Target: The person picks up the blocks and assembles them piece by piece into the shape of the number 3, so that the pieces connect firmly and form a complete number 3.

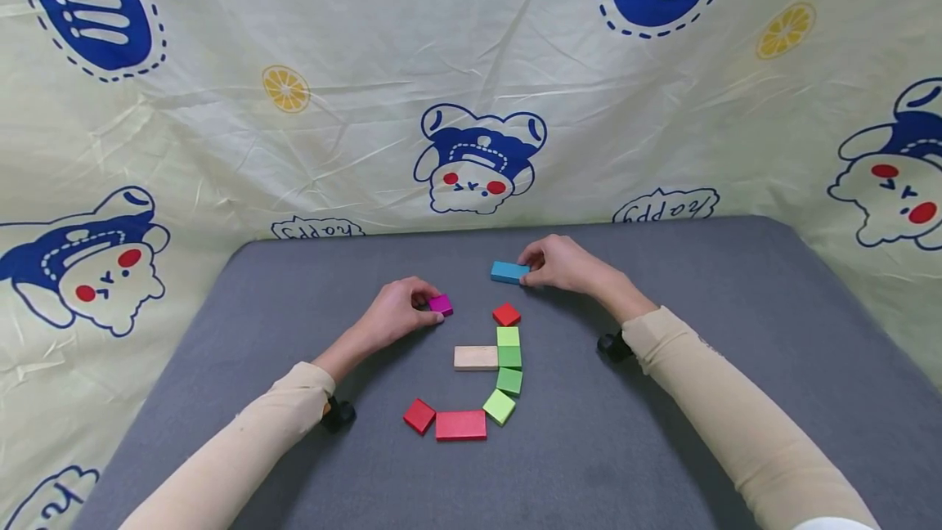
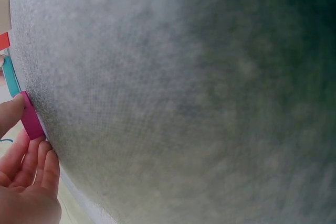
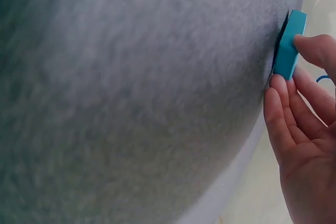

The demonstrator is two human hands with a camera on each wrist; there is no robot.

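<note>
Between thumb and fingers, my left hand [image 1: 401, 311] pinches a magenta block [image 1: 441, 305], left of the curved row of blocks. The same magenta block [image 2: 32, 116] shows at the left edge of the left wrist view. My right hand [image 1: 562, 263] holds the right end of a long blue block [image 1: 508, 272] at the back of the table. In the right wrist view the thumb lies on one side of the blue block [image 3: 289, 45], with fingers at its lower end. A red block [image 1: 506, 315] lies just below the blue one, turned at an angle.
Below the red block runs a curve of green blocks [image 1: 509, 357], with a plain wooden block [image 1: 475, 358] touching its left side. At the near end lie a long red block [image 1: 460, 425] and a tilted red block [image 1: 419, 416]. Grey cloth covers the table [image 1: 589, 464]; a printed curtain [image 1: 368, 154] hangs behind.
</note>
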